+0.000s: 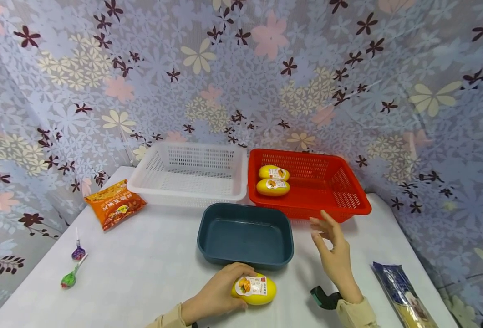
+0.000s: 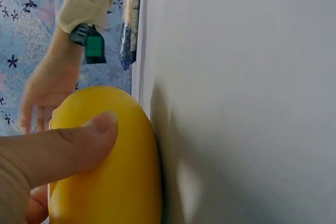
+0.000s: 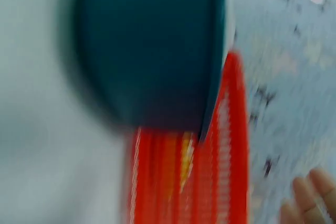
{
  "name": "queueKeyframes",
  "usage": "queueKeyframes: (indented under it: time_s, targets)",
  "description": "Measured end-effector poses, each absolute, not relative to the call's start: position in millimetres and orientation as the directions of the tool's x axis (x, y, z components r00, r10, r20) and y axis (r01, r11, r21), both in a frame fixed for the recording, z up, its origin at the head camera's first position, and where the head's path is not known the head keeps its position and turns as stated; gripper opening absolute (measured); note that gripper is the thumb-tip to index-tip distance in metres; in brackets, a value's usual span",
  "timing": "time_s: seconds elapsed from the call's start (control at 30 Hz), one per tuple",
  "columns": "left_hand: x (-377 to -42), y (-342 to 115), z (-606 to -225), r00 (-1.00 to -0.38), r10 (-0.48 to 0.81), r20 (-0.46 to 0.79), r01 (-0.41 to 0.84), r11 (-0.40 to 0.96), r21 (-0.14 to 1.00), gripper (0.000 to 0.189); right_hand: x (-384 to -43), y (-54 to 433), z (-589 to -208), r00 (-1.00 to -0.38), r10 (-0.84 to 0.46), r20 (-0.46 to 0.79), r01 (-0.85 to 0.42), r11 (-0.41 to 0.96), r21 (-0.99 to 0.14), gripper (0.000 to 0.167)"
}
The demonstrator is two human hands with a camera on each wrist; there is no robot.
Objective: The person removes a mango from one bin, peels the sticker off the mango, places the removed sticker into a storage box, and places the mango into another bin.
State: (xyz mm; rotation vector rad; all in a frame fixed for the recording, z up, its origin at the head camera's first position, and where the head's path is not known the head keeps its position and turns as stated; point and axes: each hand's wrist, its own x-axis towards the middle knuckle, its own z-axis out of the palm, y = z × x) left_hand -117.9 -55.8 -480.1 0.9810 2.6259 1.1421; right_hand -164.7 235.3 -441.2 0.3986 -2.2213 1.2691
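My left hand [image 1: 221,289] grips a yellow oval container [image 1: 261,291] with a white label, in front of the dark teal bin. In the left wrist view the thumb [image 2: 100,124] lies across the smooth side of the yellow container [image 2: 126,171]. My right hand [image 1: 334,253] is raised with its fingers apart, holding nothing, just in front of the red basket [image 1: 307,212]. Two matching yellow containers [image 1: 273,187] lie side by side at the left of that basket. The teal bin [image 1: 245,264] has nothing in it. The right wrist view is blurred.
A white basket [image 1: 188,196] stands behind the bin, left of the red one. An orange snack bag [image 1: 118,207] and two lollipops [image 1: 69,279] lie at the left. Near the right edge lies a long dark blue and yellow packet [image 1: 405,296].
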Motion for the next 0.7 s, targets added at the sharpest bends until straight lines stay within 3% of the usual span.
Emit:
queueKeyframes:
  time_s: [0.13, 0.33, 0.53, 0.7]
  targets:
    - [-114.3, -56.5, -478.7, -0.791, 0.588, 0.169, 0.528, 0.517, 0.674, 0.062, -149.4, 210.4, -439.9, -0.749, -0.191, 0.634, -0.655, 0.357, -0.666, 0.044]
    - [-113.5, -57.9, -471.8, -0.800, 0.560, 0.217, 0.534, 0.497, 0.684, 0.061, -136.4, 185.5, -442.5, -0.752, -0.485, 0.446, -0.599, 0.219, -0.770, 0.026]
    - [-112.9, -57.7, -469.7, -0.798, 0.548, 0.249, 0.548, 0.491, 0.677, 0.061, -133.0, 183.7, -455.4, -0.760, -0.626, 0.175, -0.417, 0.262, -0.870, 0.037]
    - [-107.7, -56.9, -474.2, -0.806, 0.533, 0.256, 0.533, 0.469, 0.704, 0.059, -127.9, 181.2, -468.8, -0.754, -0.655, 0.051, -0.332, 0.314, -0.890, 0.056]
